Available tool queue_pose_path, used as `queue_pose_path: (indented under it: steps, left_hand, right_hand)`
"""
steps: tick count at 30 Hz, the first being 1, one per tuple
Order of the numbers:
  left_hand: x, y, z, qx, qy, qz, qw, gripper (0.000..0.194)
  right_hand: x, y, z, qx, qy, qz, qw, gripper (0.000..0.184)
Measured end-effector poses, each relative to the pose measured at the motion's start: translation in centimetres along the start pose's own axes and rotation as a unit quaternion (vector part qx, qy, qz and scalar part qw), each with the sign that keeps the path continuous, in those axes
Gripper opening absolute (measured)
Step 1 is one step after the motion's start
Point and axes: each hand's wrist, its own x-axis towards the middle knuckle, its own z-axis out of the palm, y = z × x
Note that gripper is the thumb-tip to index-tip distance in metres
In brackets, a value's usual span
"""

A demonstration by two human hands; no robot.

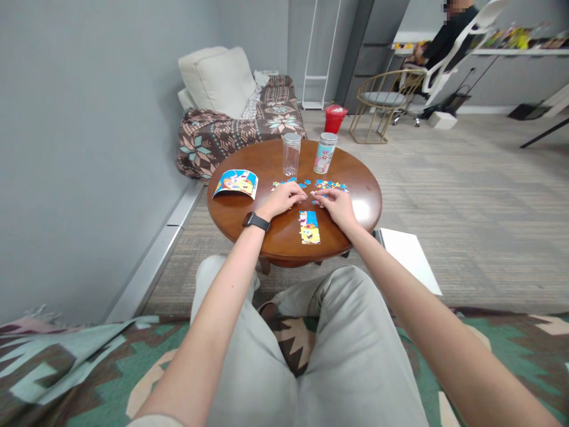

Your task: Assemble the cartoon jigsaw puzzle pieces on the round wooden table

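Note:
Loose jigsaw pieces (331,185), mostly blue and yellow, lie scattered on a round wooden table (240,155). My left hand (284,198), with a black watch at the wrist, bends over the pile's left side; its fingers are drawn together and hide whatever is in them. Opposite it, my right hand (336,204) reaches in with fingers stretched apart, tips touching the pieces. Closer to me lies a joined section of puzzle (310,228) showing a yellow cartoon face. A curved picture sheet (237,182) stands arched at the left.
Behind the pieces stand a clear jar (291,155) and a printed canister (325,155). A draped sofa (275,112) adjoins the table's far left. Beyond are a red bin (334,120), a gold-framed chair (382,98) and a seated person (448,41). A white box (409,258) is at the right.

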Motion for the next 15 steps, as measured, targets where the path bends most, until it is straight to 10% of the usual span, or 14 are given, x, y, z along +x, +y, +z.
queue_pose_path:
  steps: [15]
  left_hand:
    - [0.13, -0.04, 0.07, 0.023, 0.003, -0.046, 0.999, 0.029]
  right_hand:
    - [0.24, 0.53, -0.18, -0.122, 0.061, -0.07, 0.988, 0.013]
